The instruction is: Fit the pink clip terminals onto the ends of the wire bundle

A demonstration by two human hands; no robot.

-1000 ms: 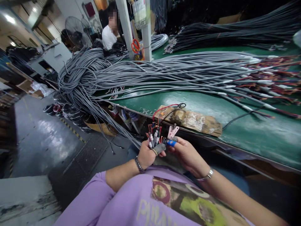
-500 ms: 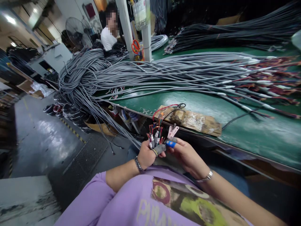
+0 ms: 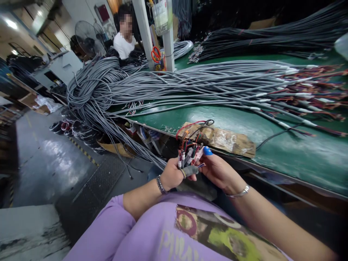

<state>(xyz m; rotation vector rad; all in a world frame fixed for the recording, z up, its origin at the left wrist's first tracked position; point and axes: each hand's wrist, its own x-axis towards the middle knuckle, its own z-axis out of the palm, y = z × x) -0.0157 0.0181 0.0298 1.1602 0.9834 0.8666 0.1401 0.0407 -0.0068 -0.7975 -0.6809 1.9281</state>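
Several wire ends (image 3: 187, 151) — tips blurred — between left hand (image 3: 172, 174), right hand (image 3: 219, 170).

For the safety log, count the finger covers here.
2: a grey cover on the left hand thumb, a blue cover on a right hand fingertip; more may hide behind the wires.

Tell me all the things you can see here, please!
grey cables: big heap, grey, across the table, hanging off its left end
black cables: many, black, table's far side
table: one, green, in front
cardboard: one piece, brown, table's near edge
scissors: one pair, orange, between the posts
posts: two, white, far side of table
fan: one, dark, far left
person: one, white shirt, far back
left hand: one, grey thumb cover, gripping wire ends
right hand: one, blue fingertip cover, touching the wire ends
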